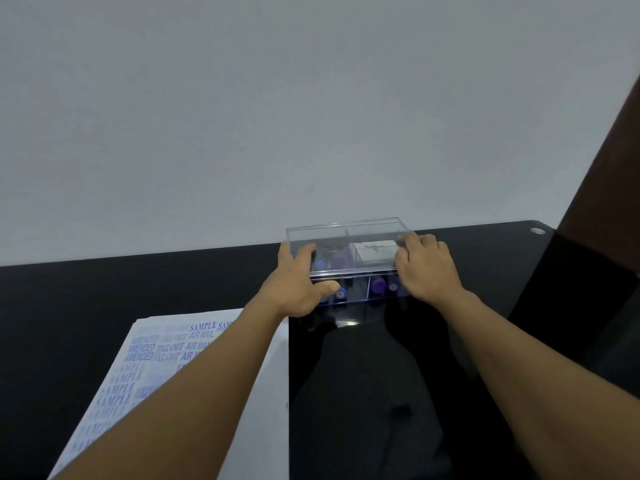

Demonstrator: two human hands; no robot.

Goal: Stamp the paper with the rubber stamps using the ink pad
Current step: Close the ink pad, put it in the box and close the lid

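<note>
Wall [311,98], pale and plain, fills the upper half and meets the far edge of the black glass table [104,296]. A brown panel [606,150] stands at the right. The paper [114,386] lies at the near left, covered in blue stamped words, and its right edge runs straight toward the box. Bare glass lies to the right of the sheet and in front of the box.

The clear box [360,299] sits near the far edge, just short of the wall. Its lid [346,233] is grasped at both ends. The left hand [299,285] curls its fingers over the left end, with the thumb along the front. The right hand [426,268] clasps the right end. Blue and purple rubber stamps [378,285] lie in the compartments, and a white carton [377,252] marked Artline lies behind them.
</note>
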